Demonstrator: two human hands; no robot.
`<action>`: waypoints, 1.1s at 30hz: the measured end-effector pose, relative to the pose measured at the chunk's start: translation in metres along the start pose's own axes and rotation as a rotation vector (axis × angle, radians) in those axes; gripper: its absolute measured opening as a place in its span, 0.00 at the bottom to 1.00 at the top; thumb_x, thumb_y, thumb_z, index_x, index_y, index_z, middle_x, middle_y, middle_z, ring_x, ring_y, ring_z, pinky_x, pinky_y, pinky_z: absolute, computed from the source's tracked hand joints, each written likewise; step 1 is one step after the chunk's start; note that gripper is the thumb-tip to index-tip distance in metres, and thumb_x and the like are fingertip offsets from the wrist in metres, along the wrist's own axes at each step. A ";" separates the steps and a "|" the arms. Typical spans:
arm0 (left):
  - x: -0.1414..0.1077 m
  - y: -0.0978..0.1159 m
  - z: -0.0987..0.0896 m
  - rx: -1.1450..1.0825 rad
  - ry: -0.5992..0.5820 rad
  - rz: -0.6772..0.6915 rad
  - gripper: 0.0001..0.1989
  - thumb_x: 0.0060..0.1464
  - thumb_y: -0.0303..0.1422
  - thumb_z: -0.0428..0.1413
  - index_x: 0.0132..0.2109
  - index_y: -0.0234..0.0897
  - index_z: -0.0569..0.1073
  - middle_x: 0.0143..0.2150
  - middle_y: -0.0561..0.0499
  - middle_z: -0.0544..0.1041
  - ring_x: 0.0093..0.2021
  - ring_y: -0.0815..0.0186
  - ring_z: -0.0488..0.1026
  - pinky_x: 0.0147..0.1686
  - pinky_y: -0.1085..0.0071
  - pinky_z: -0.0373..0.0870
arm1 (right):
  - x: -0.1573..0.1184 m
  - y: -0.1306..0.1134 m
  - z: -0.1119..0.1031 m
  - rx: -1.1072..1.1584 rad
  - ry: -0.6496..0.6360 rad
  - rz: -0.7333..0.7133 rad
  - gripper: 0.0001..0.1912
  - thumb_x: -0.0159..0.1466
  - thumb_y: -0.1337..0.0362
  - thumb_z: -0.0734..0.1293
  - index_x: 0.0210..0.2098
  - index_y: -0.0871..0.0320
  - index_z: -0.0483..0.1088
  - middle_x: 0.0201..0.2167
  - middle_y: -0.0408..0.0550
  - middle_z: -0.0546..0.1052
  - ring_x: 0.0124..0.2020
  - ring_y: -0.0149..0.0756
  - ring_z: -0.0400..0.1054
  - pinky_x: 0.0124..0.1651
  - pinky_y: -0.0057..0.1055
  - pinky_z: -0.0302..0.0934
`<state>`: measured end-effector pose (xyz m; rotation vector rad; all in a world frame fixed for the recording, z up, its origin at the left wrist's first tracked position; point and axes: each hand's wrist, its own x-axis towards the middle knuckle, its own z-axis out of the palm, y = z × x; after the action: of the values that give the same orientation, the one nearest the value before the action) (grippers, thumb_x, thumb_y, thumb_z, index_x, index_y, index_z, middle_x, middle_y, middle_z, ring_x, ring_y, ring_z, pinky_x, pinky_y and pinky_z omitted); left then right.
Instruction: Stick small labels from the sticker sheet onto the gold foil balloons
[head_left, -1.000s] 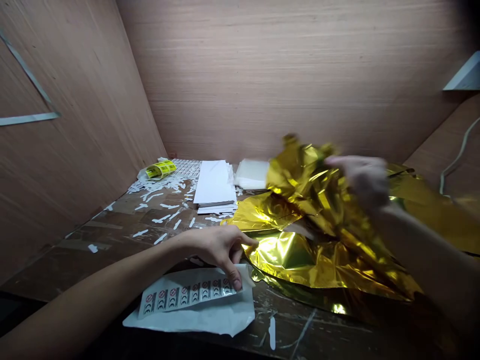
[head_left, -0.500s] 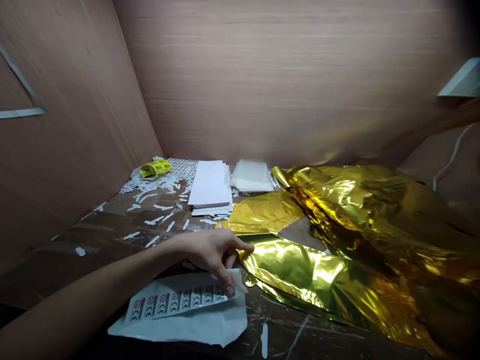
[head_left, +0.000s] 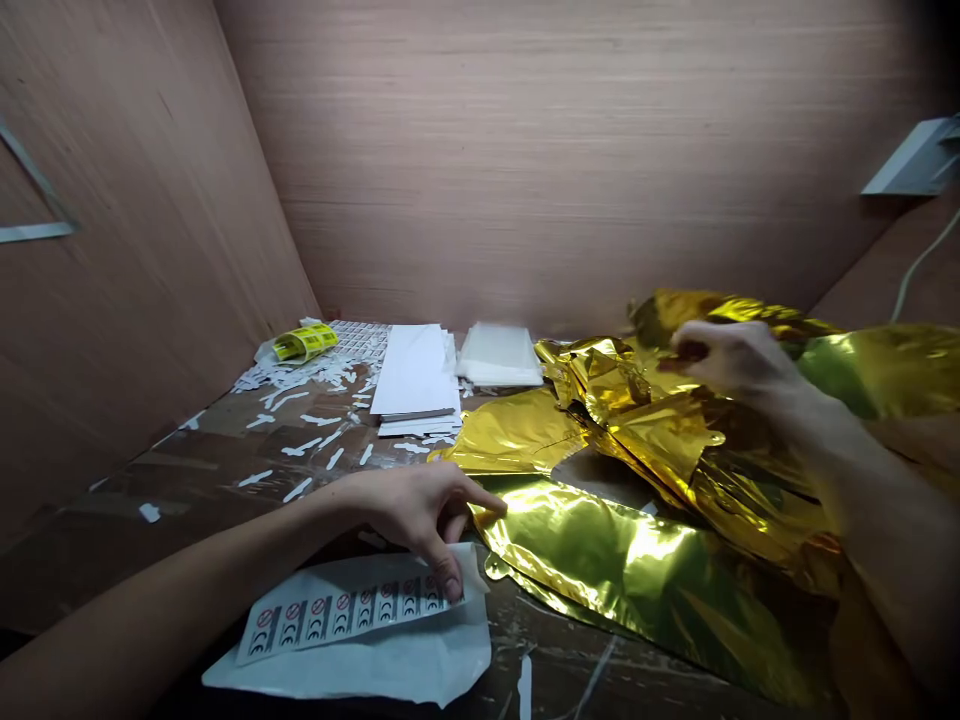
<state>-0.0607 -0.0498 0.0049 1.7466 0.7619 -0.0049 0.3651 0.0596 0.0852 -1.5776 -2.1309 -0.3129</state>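
Observation:
My left hand (head_left: 424,510) rests at the middle front with index finger and thumb spread. Its index fingertip touches the edge of a shiny gold foil sheet (head_left: 585,550), and its thumb lies on a strip of CE stickers (head_left: 337,615). Under the strip is a white backing sheet (head_left: 420,660). On the right, my right hand (head_left: 724,360) is closed, its fingertips pinching gold foil (head_left: 667,310) lifted above the crumpled foil pile (head_left: 622,385). Motion slightly blurs this hand.
A stack of white cards (head_left: 414,370) and a stack of clear sleeves (head_left: 500,355) stand at the back. A yellow sticker roll (head_left: 305,343) sits among white paper scraps (head_left: 281,378) at the back left. Wooden walls (head_left: 525,160) enclose the table.
My right hand has come into view at the right, and the foil there is lifted and shifted. My left hand has kept its place on the foil and stickers.

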 end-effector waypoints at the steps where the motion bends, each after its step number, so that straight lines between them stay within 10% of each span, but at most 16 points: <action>1: -0.002 0.000 -0.001 -0.019 -0.005 0.000 0.56 0.30 0.39 0.77 0.68 0.40 0.66 0.23 0.59 0.71 0.22 0.72 0.66 0.20 0.77 0.56 | 0.002 -0.003 0.008 -0.013 -0.121 -0.052 0.16 0.55 0.47 0.75 0.28 0.53 0.74 0.28 0.48 0.78 0.29 0.36 0.67 0.36 0.33 0.56; 6: -0.006 0.031 0.005 -0.110 -0.083 0.052 0.58 0.32 0.40 0.77 0.70 0.45 0.62 0.23 0.61 0.72 0.22 0.71 0.68 0.23 0.77 0.63 | 0.014 -0.021 0.013 0.008 -0.448 -0.166 0.20 0.58 0.44 0.71 0.33 0.54 0.80 0.30 0.47 0.80 0.29 0.34 0.69 0.35 0.32 0.57; 12: 0.085 0.110 0.056 0.383 -0.175 0.285 0.72 0.38 0.40 0.75 0.76 0.32 0.34 0.31 0.52 0.79 0.34 0.58 0.77 0.34 0.68 0.71 | 0.010 -0.064 -0.014 0.233 -0.169 -0.265 0.19 0.62 0.45 0.70 0.34 0.56 0.81 0.28 0.45 0.80 0.30 0.33 0.71 0.39 0.31 0.61; 17: 0.182 0.140 0.083 0.443 -0.183 0.471 0.73 0.38 0.37 0.75 0.75 0.33 0.31 0.44 0.43 0.80 0.40 0.56 0.79 0.37 0.67 0.73 | -0.006 -0.095 -0.054 0.726 -0.001 -0.228 0.21 0.62 0.45 0.71 0.34 0.58 0.79 0.30 0.49 0.80 0.35 0.39 0.75 0.43 0.35 0.68; 26: 0.231 0.145 0.088 0.359 -0.166 0.281 0.21 0.42 0.33 0.69 0.46 0.34 0.79 0.29 0.50 0.78 0.25 0.64 0.76 0.23 0.72 0.71 | -0.006 -0.089 -0.092 1.077 0.194 -0.289 0.22 0.62 0.45 0.71 0.30 0.59 0.75 0.25 0.43 0.77 0.28 0.32 0.75 0.39 0.32 0.72; 33: 0.261 0.141 0.043 0.147 0.170 0.185 0.29 0.37 0.23 0.66 0.51 0.34 0.81 0.22 0.54 0.75 0.19 0.67 0.71 0.22 0.73 0.67 | -0.029 -0.087 -0.147 0.903 0.328 -0.389 0.20 0.61 0.49 0.74 0.29 0.61 0.75 0.25 0.43 0.77 0.29 0.33 0.74 0.39 0.32 0.71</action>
<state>0.2301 0.0235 0.0136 1.9708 0.7345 0.2196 0.3239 -0.0578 0.2063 -0.5590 -1.8770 0.2421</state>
